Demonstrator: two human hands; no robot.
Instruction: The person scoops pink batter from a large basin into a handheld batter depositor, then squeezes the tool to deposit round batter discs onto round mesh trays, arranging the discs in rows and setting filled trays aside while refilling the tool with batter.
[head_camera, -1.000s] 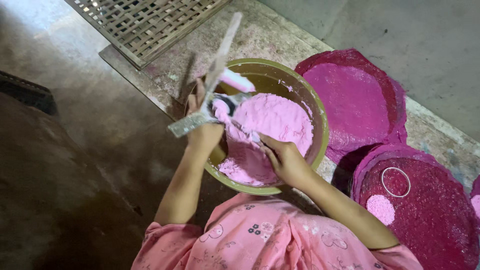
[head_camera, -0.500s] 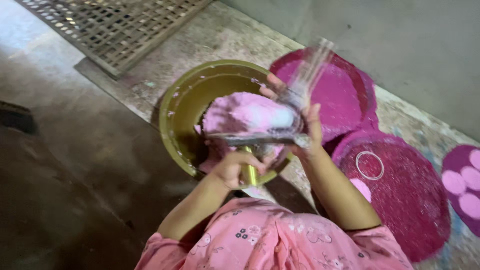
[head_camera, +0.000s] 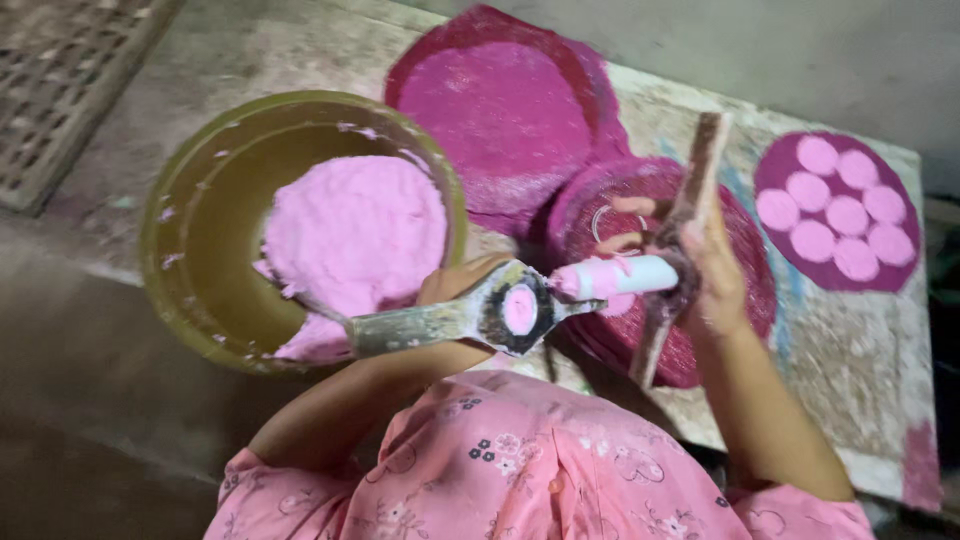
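The left hand (head_camera: 455, 285) grips the ring mould (head_camera: 470, 315), packed with pink dough; the right hand (head_camera: 705, 265) clasps stick (head_camera: 690, 220) and roller (head_camera: 615, 277). Next, judging by this: press the disc out onto the mat (head_camera: 740, 300).

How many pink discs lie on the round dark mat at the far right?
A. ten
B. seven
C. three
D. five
B: the round mat at the far right carries seven pink discs, one in the middle with six ringed about it, all lying apart from the hands and the ring mould.
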